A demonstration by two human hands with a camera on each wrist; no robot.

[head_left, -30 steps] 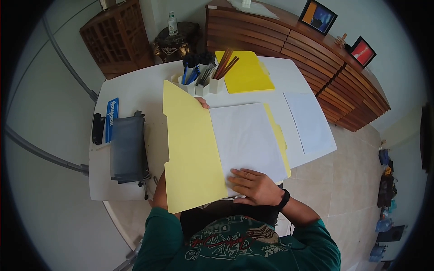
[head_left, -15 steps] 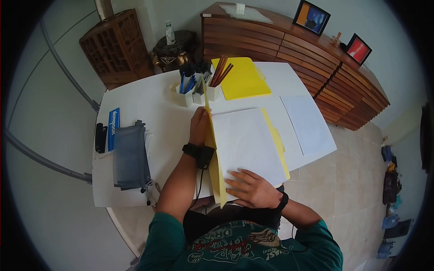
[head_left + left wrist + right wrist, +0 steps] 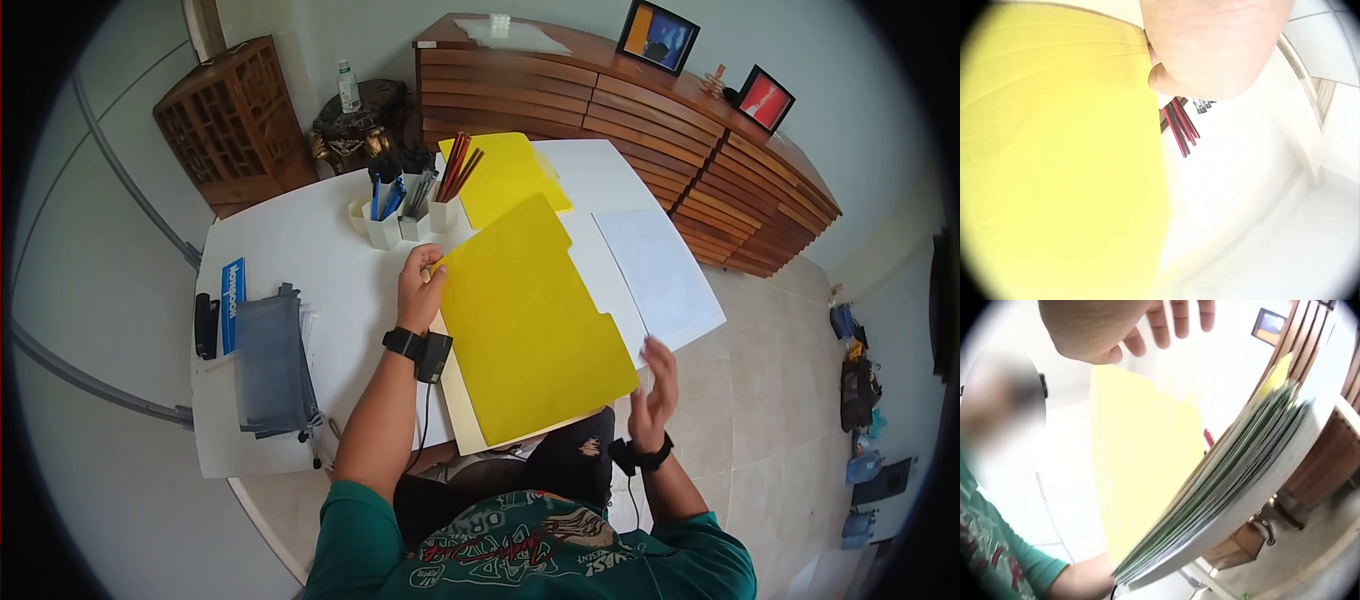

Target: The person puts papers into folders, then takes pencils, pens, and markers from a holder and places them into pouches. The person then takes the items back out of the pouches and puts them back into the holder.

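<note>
A yellow folder lies closed at the table's near side, a paler layer showing along its left and bottom edges. The left hand grips its upper left edge; in the left wrist view that hand has its thumb at the edge of the yellow cover. Raised beside the folder's lower right corner, the right hand has extended fingers and holds nothing. The right wrist view shows this hand above the yellow cover, with a thick stack of layered edges under it.
Behind the folder stand white holders with pens and brown-red pencils, beside another yellow folder. White paper lies right. A grey mesh pouch, blue notebook box and black stapler are left.
The folder's cover has swung from the left over the white sheet, with the left hand at its edge. The right hand has lifted off the sheet and moved right.
</note>
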